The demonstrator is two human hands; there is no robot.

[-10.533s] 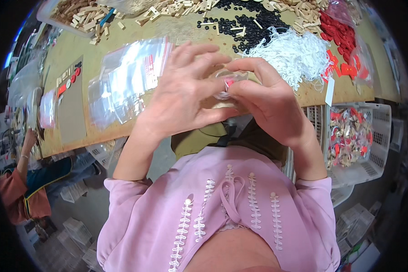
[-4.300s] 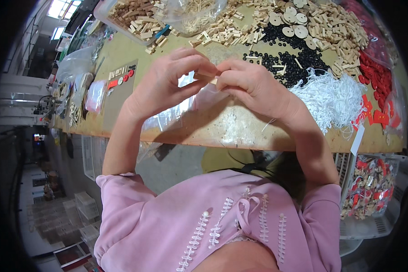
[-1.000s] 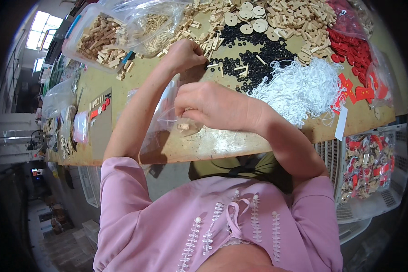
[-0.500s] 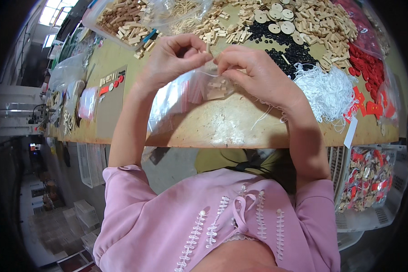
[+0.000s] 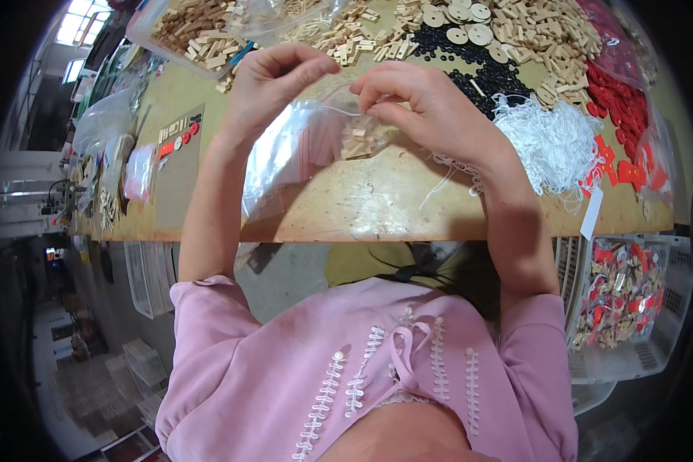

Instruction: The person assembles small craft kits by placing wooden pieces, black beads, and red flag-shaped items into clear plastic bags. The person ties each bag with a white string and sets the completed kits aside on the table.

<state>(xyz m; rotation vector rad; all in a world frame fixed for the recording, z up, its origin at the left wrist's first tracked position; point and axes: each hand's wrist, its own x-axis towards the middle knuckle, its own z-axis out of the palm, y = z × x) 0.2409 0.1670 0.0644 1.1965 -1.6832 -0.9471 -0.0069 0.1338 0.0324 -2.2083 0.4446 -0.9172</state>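
Observation:
My left hand (image 5: 268,86) hovers over the table, thumb stretched toward the curled forefinger; no piece shows at the tips. To its right, my right hand (image 5: 420,104) is closed, thumb and fingers pinching the edge of a clear plastic bag (image 5: 340,109), whose pale rim bows out toward my left hand. Small wooden pieces (image 5: 358,144) show inside the clear plastic below. How far the bag reaches is partly hidden by glare and my right fingers. A stack of clear zip bags (image 5: 285,150) with red strips lies below my left hand.
Beyond my hands lie wooden blocks (image 5: 558,35), wooden discs (image 5: 480,35) and black beads (image 5: 489,81). White cords (image 5: 543,142) and red pieces (image 5: 620,108) are heaped at right. A sample card (image 5: 179,173) lies at left. A crate (image 5: 620,362) of filled bags stands below the table's right edge.
My left hand has drawn away from my right hand, up and left. The small wooden stick at its fingertips no longer shows. The pale bag rim now bows wider.

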